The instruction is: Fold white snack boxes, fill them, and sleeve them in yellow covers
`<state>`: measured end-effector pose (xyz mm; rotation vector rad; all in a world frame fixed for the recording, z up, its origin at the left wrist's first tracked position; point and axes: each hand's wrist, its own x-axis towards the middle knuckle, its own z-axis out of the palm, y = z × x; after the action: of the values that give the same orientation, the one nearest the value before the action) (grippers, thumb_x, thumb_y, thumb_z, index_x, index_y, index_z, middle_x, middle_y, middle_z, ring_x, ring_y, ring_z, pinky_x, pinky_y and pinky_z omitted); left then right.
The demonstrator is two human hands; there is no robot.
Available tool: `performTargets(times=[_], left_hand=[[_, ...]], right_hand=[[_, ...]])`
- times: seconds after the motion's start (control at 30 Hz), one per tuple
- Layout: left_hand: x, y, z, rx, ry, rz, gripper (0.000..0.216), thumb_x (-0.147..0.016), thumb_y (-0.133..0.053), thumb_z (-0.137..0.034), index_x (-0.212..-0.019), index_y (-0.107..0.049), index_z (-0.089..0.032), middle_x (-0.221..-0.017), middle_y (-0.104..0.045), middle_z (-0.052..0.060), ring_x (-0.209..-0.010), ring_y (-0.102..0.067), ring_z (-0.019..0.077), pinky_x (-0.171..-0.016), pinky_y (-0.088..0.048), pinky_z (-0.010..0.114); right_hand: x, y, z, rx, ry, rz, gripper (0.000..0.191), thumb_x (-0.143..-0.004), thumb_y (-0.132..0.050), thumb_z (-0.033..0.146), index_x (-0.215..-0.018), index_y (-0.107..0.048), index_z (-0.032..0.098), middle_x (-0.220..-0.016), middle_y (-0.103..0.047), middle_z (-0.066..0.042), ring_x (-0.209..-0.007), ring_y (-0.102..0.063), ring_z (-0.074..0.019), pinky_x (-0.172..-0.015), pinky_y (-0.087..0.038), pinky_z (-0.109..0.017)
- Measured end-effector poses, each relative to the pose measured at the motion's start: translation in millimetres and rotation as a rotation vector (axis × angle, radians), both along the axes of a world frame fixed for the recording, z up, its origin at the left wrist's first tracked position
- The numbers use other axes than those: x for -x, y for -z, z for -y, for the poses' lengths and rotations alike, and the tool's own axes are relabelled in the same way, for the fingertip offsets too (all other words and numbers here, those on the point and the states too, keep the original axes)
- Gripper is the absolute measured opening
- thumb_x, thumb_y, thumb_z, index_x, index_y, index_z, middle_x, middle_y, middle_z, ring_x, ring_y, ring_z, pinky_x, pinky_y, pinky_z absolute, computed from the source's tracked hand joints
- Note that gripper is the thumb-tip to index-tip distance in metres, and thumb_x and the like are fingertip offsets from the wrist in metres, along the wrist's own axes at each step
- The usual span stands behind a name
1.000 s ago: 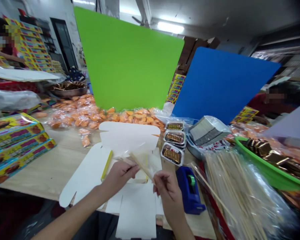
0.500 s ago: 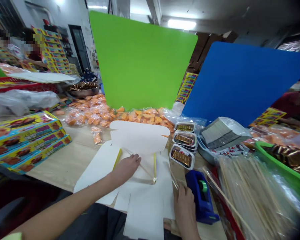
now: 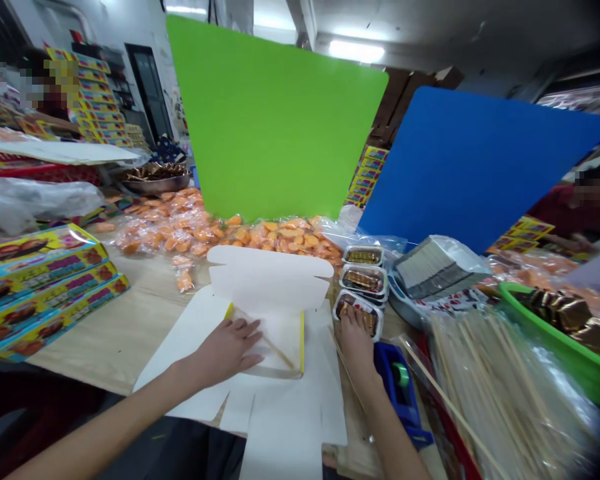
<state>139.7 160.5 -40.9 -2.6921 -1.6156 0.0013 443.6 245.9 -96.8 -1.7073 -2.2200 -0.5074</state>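
My left hand (image 3: 227,350) lies flat, fingers slightly apart, on a clear plastic bag (image 3: 275,347) in the middle of an unfolded white cardboard box (image 3: 267,273). A thin wooden skewer (image 3: 277,350) shows inside that bag, and yellow strips edge the box's inner panel. My right hand (image 3: 355,343) reaches onto the nearest of three foil trays of gold-wrapped sweets (image 3: 357,313). Its fingers cover that tray's near end. A blue tape dispenser (image 3: 397,380) stands just right of my right wrist.
Stacked printed boxes (image 3: 45,287) lie left on the wooden table (image 3: 110,333). Orange wrapped sweets (image 3: 195,233) heap behind the box, below green and blue boards. Bagged skewers (image 3: 500,393) and a green basin (image 3: 545,340) lie right. Co-workers sit at upper left and right.
My right hand has moved up from beside the tape dispenser to the foil tray. My left hand now presses flat, and the clear bag lies on the box.
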Motion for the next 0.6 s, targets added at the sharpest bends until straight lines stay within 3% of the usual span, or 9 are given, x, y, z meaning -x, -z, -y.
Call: performTargets(times=[0.17, 0.33, 0.5, 0.6], left_hand=[[15, 21.2, 5, 0.003, 0.094, 0.060, 0.047, -0.091, -0.031, -0.048, -0.128, -0.049, -0.024, -0.136, -0.047, 0.007, -0.125, -0.041, 0.0246, -0.106, -0.023, 0.044], [13, 23.3, 3, 0.015, 0.073, 0.072, 0.045, -0.091, -0.031, -0.048, -0.125, -0.051, -0.026, -0.136, -0.046, 0.006, -0.126, -0.041, 0.0255, -0.104, -0.026, 0.043], [11, 10.7, 3, 0.076, 0.089, 0.081, 0.045, -0.090, -0.034, -0.046, -0.122, -0.054, -0.020, -0.134, -0.048, 0.011, -0.124, -0.043, 0.0276, -0.105, -0.024, 0.048], [9, 3.5, 2, 0.112, 0.109, 0.101, 0.048, -0.088, -0.040, -0.046, -0.125, -0.049, -0.017, -0.132, -0.050, 0.013, -0.123, -0.044, 0.0276, -0.105, -0.026, 0.047]], right_hand=[[-9, 10.8, 0, -0.054, -0.081, -0.017, 0.028, -0.086, -0.038, 0.013, -0.105, -0.059, 0.011, -0.120, -0.058, -0.016, -0.117, -0.049, -0.0277, -0.093, -0.041, -0.039], [-15, 7.9, 9, -0.113, -0.221, -0.027, 0.030, -0.086, -0.033, 0.008, -0.098, -0.060, 0.012, -0.114, -0.062, -0.015, -0.110, -0.055, -0.0248, -0.091, -0.044, -0.040], [-12, -27.7, 41, -0.123, -0.363, -0.199, 0.019, -0.086, -0.038, 0.014, -0.085, -0.057, 0.017, -0.121, -0.058, -0.012, -0.119, -0.048, -0.0213, -0.099, -0.038, -0.040], [-2, -53.6, 70, -0.128, -0.585, -0.265, 0.019, -0.087, -0.039, 0.014, -0.082, -0.056, 0.019, -0.120, -0.060, -0.007, -0.121, -0.046, -0.0178, -0.107, -0.025, -0.044]])
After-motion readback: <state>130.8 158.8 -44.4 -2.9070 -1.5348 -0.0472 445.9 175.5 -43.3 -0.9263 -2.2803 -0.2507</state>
